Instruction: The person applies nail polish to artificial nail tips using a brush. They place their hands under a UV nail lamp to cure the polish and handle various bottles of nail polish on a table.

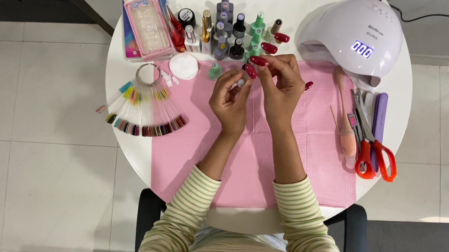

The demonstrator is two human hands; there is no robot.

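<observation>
Both hands meet mid-desk over pink mat [254, 163]. L hand [229, 103] pinches small grey-capped bottle [240, 82], upright-ish, w/ fingertips. R hand [281, 84], long dark-red nails, fingers curled onto bottle top. Polish bottles [235, 31] just behind; scissors [374, 148] far right.

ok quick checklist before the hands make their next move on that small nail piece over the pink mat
1. Small pale nail piece pinched at left hand fingertips: ok.
2. Right hand meets the left over the pink mat: ok.
3. Polish bottles upright behind the hands: ok.
4. Red-handled scissors lie apart at the right: ok.
5. Nail lamp display lit: ok.
6. Whether the piece is seated or aligned: cannot tell.
</observation>
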